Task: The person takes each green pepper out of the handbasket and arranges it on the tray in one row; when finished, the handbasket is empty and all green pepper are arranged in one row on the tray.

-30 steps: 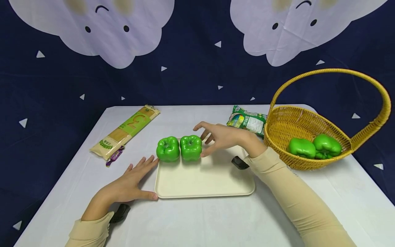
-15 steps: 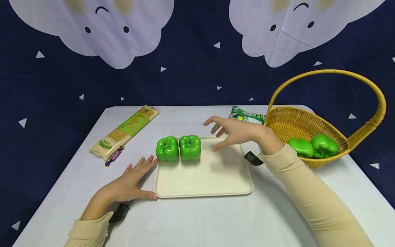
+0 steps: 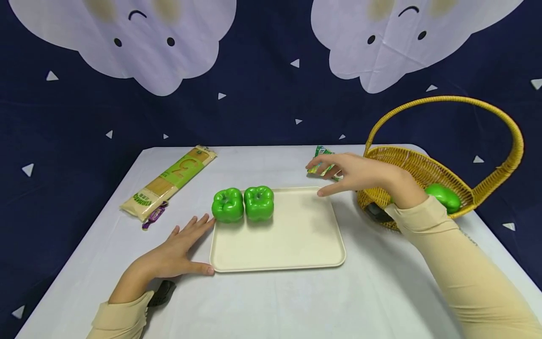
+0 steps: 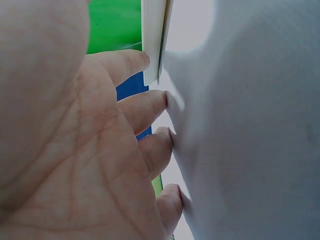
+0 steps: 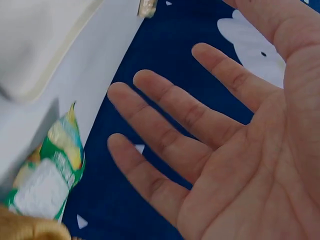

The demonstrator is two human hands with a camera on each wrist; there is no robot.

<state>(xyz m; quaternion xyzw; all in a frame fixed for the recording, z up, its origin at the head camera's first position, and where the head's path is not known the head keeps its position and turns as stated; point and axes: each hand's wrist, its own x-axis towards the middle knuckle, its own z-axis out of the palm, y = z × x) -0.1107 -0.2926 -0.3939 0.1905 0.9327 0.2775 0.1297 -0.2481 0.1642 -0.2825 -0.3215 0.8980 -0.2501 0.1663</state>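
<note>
Table, left side: a flat, clear-and-green packet of pale sticks [image 3: 169, 183] lies diagonally, its far end angled rightward, with a small purple wrapped candy [image 3: 155, 215] just beside its near end, contact uncertain. Far right of the white-clothed table [image 3: 254, 301]: a green snack bag [image 5: 52, 167] with yellow print and a white panel, largely hidden in the head view, plainer in the right wrist view. Behind: dark blue backdrop [image 3: 262, 103] bearing scattered white triangles [image 3: 295, 63] and two pale, inverted cloud faces [image 3: 144, 61].
</note>
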